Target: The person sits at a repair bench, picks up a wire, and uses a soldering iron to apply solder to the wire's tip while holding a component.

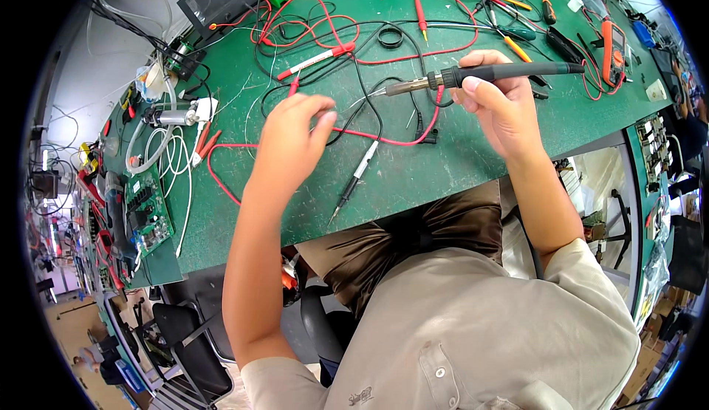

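My right hand grips a soldering iron by its black grip, thumb on the near side. The iron lies nearly level above the bench, its metal barrel and thin tip pointing left. My left hand hovers just left of the tip, fingers bent and thumb apart from them. Nothing shows clearly between these fingers. Below the iron, a black-and-white test probe lies slanted on the green bench. A red-and-white probe rests beyond my left hand, and red leads pass under both hands.
Tangled red and black cables spread over the bench's middle and back. An orange multimeter and hand tools lie at the right. A dark-screened device stands back left. A green circuit board sits at the left edge, near a white cable.
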